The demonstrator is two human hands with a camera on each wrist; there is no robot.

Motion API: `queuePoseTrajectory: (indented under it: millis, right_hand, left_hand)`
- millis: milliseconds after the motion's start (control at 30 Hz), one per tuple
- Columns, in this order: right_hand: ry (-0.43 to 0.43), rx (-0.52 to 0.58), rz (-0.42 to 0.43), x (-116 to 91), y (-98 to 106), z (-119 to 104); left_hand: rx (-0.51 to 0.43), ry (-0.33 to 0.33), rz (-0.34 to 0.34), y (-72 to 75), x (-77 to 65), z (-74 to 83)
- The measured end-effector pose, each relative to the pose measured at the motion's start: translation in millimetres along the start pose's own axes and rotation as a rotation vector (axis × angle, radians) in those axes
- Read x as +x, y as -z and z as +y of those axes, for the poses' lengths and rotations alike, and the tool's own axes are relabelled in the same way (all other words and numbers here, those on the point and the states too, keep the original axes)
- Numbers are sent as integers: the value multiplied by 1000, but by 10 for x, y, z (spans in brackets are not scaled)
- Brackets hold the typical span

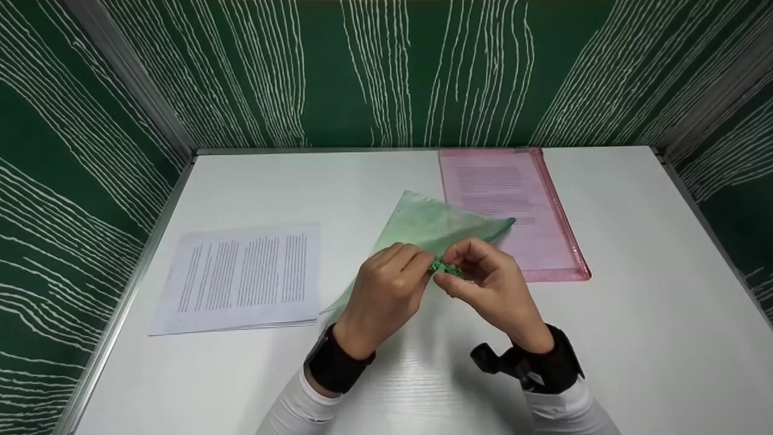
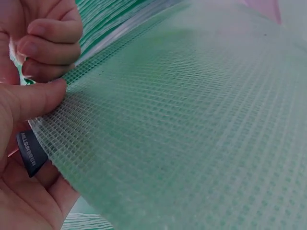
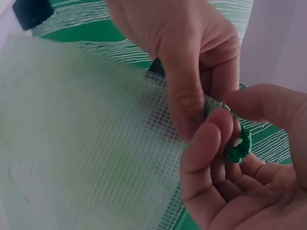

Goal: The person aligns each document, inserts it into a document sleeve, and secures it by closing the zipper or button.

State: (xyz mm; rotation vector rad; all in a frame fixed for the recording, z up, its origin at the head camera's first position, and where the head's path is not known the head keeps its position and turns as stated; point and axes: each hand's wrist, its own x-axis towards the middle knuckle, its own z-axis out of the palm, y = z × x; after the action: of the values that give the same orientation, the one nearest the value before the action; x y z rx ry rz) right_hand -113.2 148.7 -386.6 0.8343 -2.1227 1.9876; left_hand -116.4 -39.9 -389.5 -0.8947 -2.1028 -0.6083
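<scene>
Green mesh fills the pouch I hold over the surface, partly in front of a pink folder. The thumb and fingers of my left hand pinch its corner; those of my right hand curl round a crinkled green strip there, how firmly I cannot tell. To work this well, I'd pinch close to the corner so the mesh lies taut, tuck the dark tag aside, and ease the strip along its own line, never jerking.
</scene>
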Motion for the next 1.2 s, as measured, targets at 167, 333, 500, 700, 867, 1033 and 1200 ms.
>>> queuePoseTrajectory:
  millis: [167,333,500,700,867,1033,1200]
  right_hand:
    - [104,16,-4,21,18,14]
    - [89,11,-12,27,30,-8]
    - [70,9,-33,25,37,-17]
    - [114,20,-72,34,40,-15]
    - [172,35,-79,47,40,18]
    - [153,47,-55,55,62,41]
    - [113,53,-24,59,82,50]
  left_hand:
    - [-66,14,-24,53,5,20]
    - [-110,44,-5,98,0,47]
    - [-96,47,39,115,7,60]
    - [-105,18,93,138,38,64]
    - [-131,4,111,158,45,64]
    - [-168,8,138,191,41,38]
    - [-215,44,114,242,52,20]
